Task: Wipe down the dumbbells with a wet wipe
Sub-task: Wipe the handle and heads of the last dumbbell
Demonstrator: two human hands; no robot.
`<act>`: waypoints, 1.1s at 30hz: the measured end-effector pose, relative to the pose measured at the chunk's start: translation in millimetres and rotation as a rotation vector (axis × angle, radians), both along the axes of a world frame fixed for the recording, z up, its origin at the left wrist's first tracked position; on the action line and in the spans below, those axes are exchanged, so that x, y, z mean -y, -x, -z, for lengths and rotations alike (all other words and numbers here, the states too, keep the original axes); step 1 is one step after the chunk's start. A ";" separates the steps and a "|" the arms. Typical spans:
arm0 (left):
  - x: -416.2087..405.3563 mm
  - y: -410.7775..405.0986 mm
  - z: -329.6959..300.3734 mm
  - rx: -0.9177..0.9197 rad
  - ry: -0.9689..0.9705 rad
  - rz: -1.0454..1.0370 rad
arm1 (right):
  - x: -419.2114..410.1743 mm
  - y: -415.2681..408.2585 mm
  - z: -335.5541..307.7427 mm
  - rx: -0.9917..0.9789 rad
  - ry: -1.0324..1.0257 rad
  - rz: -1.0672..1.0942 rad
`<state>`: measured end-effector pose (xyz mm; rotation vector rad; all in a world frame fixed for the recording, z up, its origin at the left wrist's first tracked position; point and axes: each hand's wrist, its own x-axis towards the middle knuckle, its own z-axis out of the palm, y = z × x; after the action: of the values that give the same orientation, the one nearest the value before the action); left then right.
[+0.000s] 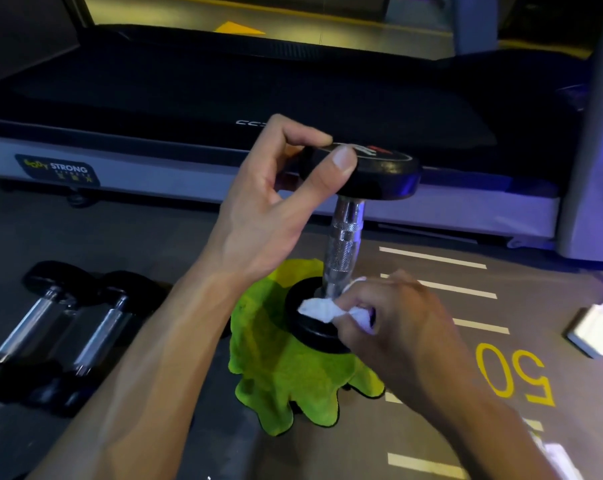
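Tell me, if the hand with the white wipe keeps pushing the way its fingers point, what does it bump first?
Probably the dumbbell's metal handle: the right hand presses the wet wipe on the lower weight plate beside it.

The upright dumbbell (348, 237) has a bright chrome metal handle, smooth and mirror-like at its ends and rough with knurling along the middle; its black heads look like rubber, with a dull sheen. The wet wipe (322, 311) is white, soft and crumpled (paper or thin cloth, hard to tell). The green cloth (282, 375) is fuzzy, matt microfibre. The floor (431, 393) is matt grey with painted yellow markings. The two lying dumbbells (64, 327) show the same shiny metal handles.
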<state>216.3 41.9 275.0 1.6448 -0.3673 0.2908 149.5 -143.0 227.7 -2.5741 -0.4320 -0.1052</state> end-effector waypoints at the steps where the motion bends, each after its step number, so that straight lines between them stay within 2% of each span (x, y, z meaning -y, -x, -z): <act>1: -0.9 -0.4 0.3 0.001 0.002 0.002 | 8.0 -0.8 2.0 -0.026 -0.021 0.013; 5: 0.3 -1.1 1.1 0.004 -0.002 0.010 | 21.6 -3.9 11.0 -0.015 -0.060 0.126; 10: 4.1 -1.3 1.8 0.038 0.010 0.014 | -0.5 -2.2 7.6 0.048 -0.155 0.066; 14: 4.2 0.1 0.1 0.049 -0.014 0.046 | -30.6 -0.2 6.5 0.154 -0.027 0.018; 17: -1.9 -0.4 -0.4 0.035 -0.013 0.050 | -18.0 0.5 12.0 0.121 -0.135 0.007; 22: -6.3 -3.1 -2.0 0.022 -0.027 0.069 | 13.7 -4.3 14.4 -0.040 -0.266 0.037; 25: -4.7 -4.4 -8.1 0.000 -0.052 0.129 | 19.2 -4.1 16.0 -0.051 -0.335 0.033; 30: -4.2 -3.9 -13.6 0.038 -0.146 -0.052 | 6.0 0.7 14.8 -0.033 -0.347 -0.039; 33: -5.7 -1.2 -10.5 0.032 -0.154 -0.091 | 0.3 0.3 15.2 -0.034 -0.341 -0.063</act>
<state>217.5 47.6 285.5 1.8127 -0.3462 0.3652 149.1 -143.3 212.5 -2.2229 -0.4406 -0.1023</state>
